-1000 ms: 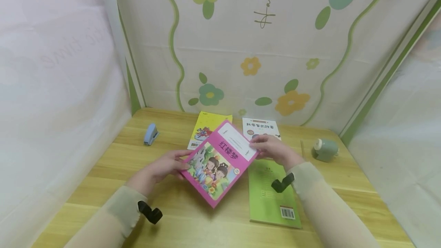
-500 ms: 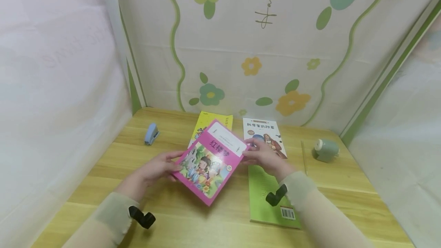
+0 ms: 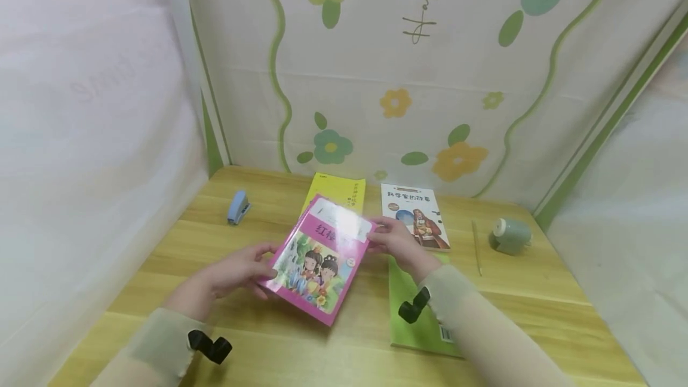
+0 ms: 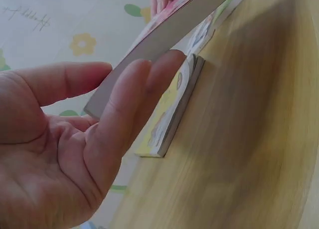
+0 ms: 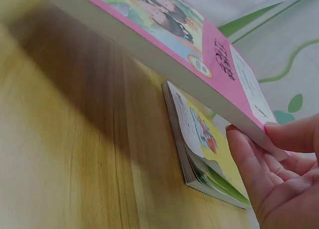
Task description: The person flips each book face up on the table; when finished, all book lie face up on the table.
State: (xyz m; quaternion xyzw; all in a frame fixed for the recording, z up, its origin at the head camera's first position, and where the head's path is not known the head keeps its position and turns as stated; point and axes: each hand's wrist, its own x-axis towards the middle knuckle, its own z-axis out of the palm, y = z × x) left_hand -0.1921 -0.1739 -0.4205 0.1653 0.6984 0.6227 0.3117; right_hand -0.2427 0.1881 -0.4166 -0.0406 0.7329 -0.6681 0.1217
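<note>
A pink book (image 3: 321, 264) with two cartoon figures on its cover hangs tilted above the table, its shadow falling on the wood below. My left hand (image 3: 236, 270) pinches its left edge, thumb on the cover and fingers underneath, as the left wrist view shows. At the upper right corner my right hand (image 3: 400, 245) pinches it between thumb and fingers. Behind it lies a yellow book (image 3: 337, 187), partly covered in the head view; the right wrist view shows the yellow book (image 5: 212, 139) with slightly lifted pages. My right forearm partly hides a green book (image 3: 416, 315).
A white book (image 3: 414, 211) lies at the back, touching or close to the green book's far end. To the right are a thin pencil-like stick (image 3: 477, 248) and a grey-green device (image 3: 512, 236). A blue stapler (image 3: 238, 207) stands on the left. Patterned cloth (image 3: 371, 64) encloses the table.
Both hands have carried the pink book left and slightly toward me, turning it a little more upright. The white book and more of the stick have come into sight.
</note>
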